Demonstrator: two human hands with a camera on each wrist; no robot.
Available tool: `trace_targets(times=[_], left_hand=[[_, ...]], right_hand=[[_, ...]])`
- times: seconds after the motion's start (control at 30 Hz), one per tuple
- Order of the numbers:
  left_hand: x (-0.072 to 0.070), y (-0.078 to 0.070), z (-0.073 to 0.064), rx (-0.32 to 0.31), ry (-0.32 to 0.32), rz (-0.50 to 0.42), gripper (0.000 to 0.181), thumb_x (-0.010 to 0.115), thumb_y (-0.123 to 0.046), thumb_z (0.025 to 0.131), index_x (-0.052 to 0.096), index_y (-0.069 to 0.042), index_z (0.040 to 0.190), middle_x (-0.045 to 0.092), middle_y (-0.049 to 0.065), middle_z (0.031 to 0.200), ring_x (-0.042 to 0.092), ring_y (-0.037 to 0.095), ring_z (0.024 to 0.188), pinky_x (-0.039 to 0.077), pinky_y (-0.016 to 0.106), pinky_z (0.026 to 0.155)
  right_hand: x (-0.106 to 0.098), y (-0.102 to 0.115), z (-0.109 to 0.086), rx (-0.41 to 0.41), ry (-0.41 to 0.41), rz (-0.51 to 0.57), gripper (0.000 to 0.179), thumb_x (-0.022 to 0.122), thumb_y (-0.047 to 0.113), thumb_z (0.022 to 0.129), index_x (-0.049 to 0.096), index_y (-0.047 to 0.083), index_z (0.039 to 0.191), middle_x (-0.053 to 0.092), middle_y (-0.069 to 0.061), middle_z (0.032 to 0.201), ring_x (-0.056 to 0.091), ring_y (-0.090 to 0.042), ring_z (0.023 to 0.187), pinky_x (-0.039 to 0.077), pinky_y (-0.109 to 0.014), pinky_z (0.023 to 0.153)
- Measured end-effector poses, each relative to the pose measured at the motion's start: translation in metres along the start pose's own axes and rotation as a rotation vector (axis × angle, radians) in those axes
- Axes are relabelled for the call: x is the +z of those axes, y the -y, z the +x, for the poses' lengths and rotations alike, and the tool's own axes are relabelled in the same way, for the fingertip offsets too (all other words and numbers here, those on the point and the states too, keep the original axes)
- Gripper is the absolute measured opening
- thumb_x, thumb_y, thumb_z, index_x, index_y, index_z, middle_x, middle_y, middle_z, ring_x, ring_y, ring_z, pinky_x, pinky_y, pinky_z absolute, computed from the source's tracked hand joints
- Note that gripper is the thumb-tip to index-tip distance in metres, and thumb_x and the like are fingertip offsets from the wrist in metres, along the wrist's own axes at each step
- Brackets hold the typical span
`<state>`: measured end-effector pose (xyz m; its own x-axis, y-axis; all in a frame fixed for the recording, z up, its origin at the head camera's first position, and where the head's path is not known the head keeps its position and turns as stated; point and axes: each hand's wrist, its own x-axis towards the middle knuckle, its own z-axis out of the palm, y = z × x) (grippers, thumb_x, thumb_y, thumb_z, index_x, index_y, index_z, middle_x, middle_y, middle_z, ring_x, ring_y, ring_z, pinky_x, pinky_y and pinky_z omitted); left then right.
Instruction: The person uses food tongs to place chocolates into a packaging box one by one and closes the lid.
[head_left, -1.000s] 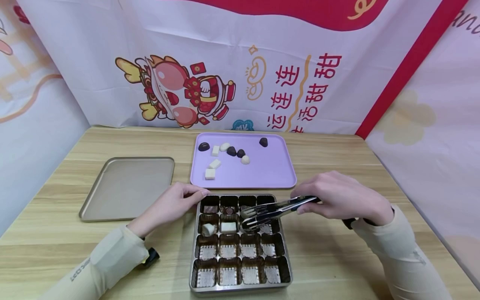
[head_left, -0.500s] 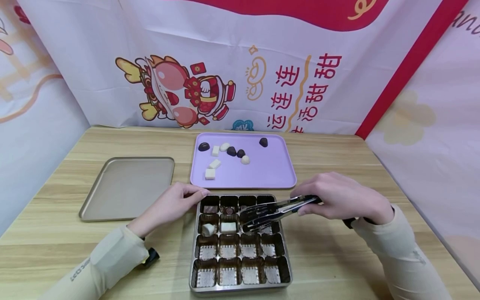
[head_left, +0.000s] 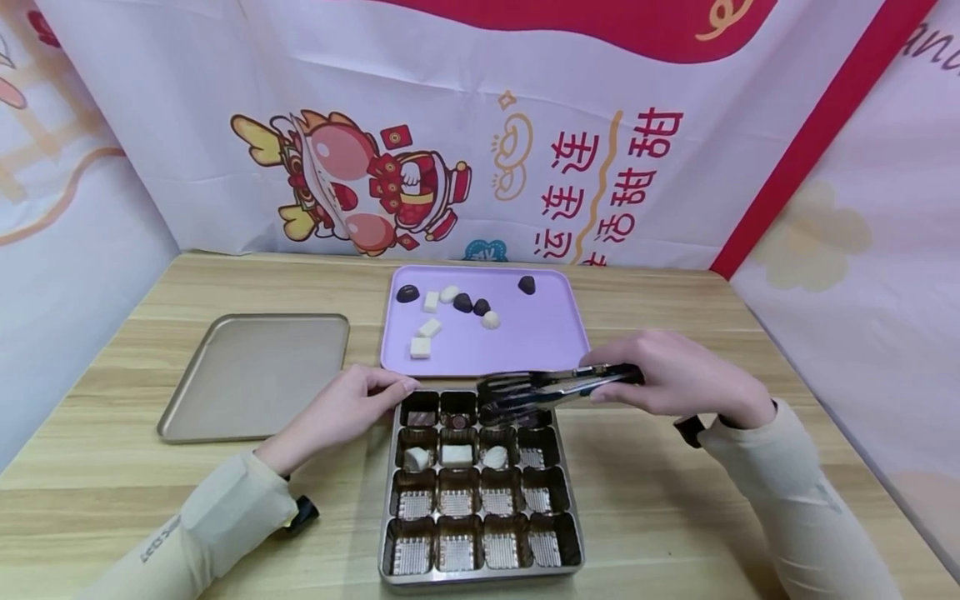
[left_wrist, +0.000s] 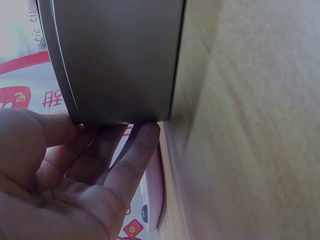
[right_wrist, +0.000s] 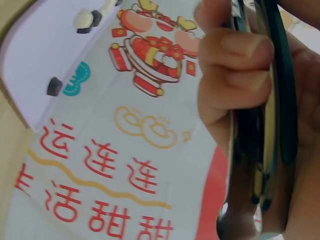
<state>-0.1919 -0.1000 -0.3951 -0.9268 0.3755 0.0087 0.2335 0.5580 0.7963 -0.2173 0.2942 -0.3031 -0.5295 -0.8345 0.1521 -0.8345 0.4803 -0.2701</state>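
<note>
Head view: metal tongs [head_left: 562, 389] lie over the far row of a sixteen-compartment chocolate box [head_left: 480, 577], tips hiding most of its third compartment from the left.
Tongs' long axis: side to side, handle end at the right hand [head_left: 671, 371], tips pointing left, not at the lilac tray [head_left: 525, 346].
Right fingers: curled round the tongs, as the right wrist view also shows; whether the tips pinch anything cannot be told, though no piece shows there.
Left fingers: on the left hand [head_left: 348, 408], loosely bent, tips resting against the box's far left corner.
Lilac tray's place: just beyond the box's far edge.
Round white chocolate [head_left: 491, 319]: on the tray, almost straight beyond the tong tips.
Dark chocolate [head_left: 527, 285]: farther off, slightly right, near the tray's far edge.
White shell-shaped chocolate [head_left: 495, 457]: in the box's second row, third compartment, on the person's side of the tips, apart from them.
Nearer reach: for the round white chocolate, the right hand's tongs, by my judgement; the left fingertips sit nearer the square white chocolate [head_left: 420, 347].
</note>
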Motion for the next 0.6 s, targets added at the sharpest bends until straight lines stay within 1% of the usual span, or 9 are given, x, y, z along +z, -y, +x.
trace_targets(times=[0.07,0.1,0.13,0.2,0.3,0.33,0.37,0.47,0.6], left_hand=[[-0.001,-0.001,0.0,-0.003,0.002,0.0,0.028,0.059,-0.028,0.101,0.073,-0.01,0.115,0.067,0.003,0.081,0.044,0.016,0.058,0.046,0.038,0.067],[-0.001,-0.001,0.0,-0.006,0.005,-0.002,0.028,0.058,-0.029,0.101,0.073,-0.01,0.115,0.063,0.004,0.074,0.043,0.015,0.057,0.046,0.038,0.064],[-0.001,-0.001,0.0,-0.001,0.004,0.001,0.028,0.059,-0.029,0.101,0.073,-0.01,0.115,0.063,0.002,0.074,0.045,0.014,0.058,0.046,0.037,0.065],[-0.001,-0.002,0.0,-0.001,0.014,-0.007,0.027,0.058,-0.028,0.101,0.073,-0.01,0.114,0.055,0.004,0.064,0.041,0.015,0.054,0.045,0.037,0.061],[-0.002,-0.003,-0.001,0.003,0.016,-0.002,0.027,0.058,-0.028,0.101,0.073,-0.009,0.114,0.054,0.003,0.063,0.04,0.014,0.054,0.046,0.037,0.064],[-0.002,-0.003,-0.001,0.007,0.014,0.004,0.027,0.058,-0.027,0.101,0.073,-0.009,0.114,0.058,0.001,0.066,0.043,0.013,0.055,0.047,0.036,0.066],[-0.002,-0.003,-0.002,0.004,0.015,0.003,0.028,0.058,-0.027,0.101,0.073,-0.008,0.114,0.056,0.001,0.064,0.04,0.013,0.054,0.046,0.037,0.066],[-0.002,-0.003,-0.002,0.004,0.013,0.002,0.029,0.058,-0.027,0.101,0.073,-0.007,0.115,0.058,0.0,0.067,0.04,0.014,0.055,0.046,0.037,0.065],[-0.002,-0.003,-0.002,0.013,0.017,-0.012,0.029,0.058,-0.026,0.101,0.072,-0.006,0.117,0.062,0.002,0.072,0.038,0.015,0.053,0.047,0.038,0.064]], right_hand=[[0.003,-0.004,0.002,0.028,-0.045,-0.006,0.026,0.074,0.029,0.091,0.071,0.014,0.112,0.066,0.013,0.097,0.058,-0.002,0.074,0.051,-0.032,0.067],[0.005,-0.006,0.004,0.05,-0.074,-0.022,0.027,0.073,0.029,0.091,0.071,0.013,0.113,0.067,0.012,0.096,0.058,-0.003,0.073,0.051,-0.033,0.067],[0.007,-0.008,0.005,0.075,-0.104,-0.043,0.028,0.074,0.03,0.09,0.071,0.013,0.112,0.067,0.011,0.094,0.058,-0.004,0.073,0.051,-0.034,0.066],[0.012,-0.013,0.008,0.128,-0.161,-0.106,0.03,0.074,0.031,0.09,0.071,0.011,0.113,0.068,0.008,0.094,0.059,-0.006,0.075,0.051,-0.038,0.067],[0.021,-0.018,0.015,0.198,-0.205,-0.176,0.032,0.072,0.037,0.089,0.072,0.013,0.11,0.066,0.007,0.084,0.057,-0.01,0.067,0.048,-0.038,0.061],[0.024,-0.019,0.018,0.211,-0.217,-0.197,0.033,0.071,0.038,0.089,0.072,0.013,0.109,0.067,0.007,0.084,0.058,-0.011,0.067,0.048,-0.039,0.06],[0.027,-0.02,0.022,0.22,-0.227,-0.215,0.034,0.07,0.04,0.089,0.071,0.013,0.109,0.068,0.005,0.085,0.059,-0.012,0.067,0.048,-0.039,0.059],[0.034,-0.021,0.035,0.219,-0.251,-0.26,0.036,0.07,0.043,0.088,0.071,0.013,0.108,0.066,0.003,0.081,0.057,-0.014,0.061,0.046,-0.038,0.053],[0.041,-0.021,0.059,0.153,-0.258,-0.318,0.036,0.075,0.039,0.087,0.07,0.01,0.108,0.065,0.002,0.078,0.053,-0.012,0.056,0.043,-0.034,0.047]])
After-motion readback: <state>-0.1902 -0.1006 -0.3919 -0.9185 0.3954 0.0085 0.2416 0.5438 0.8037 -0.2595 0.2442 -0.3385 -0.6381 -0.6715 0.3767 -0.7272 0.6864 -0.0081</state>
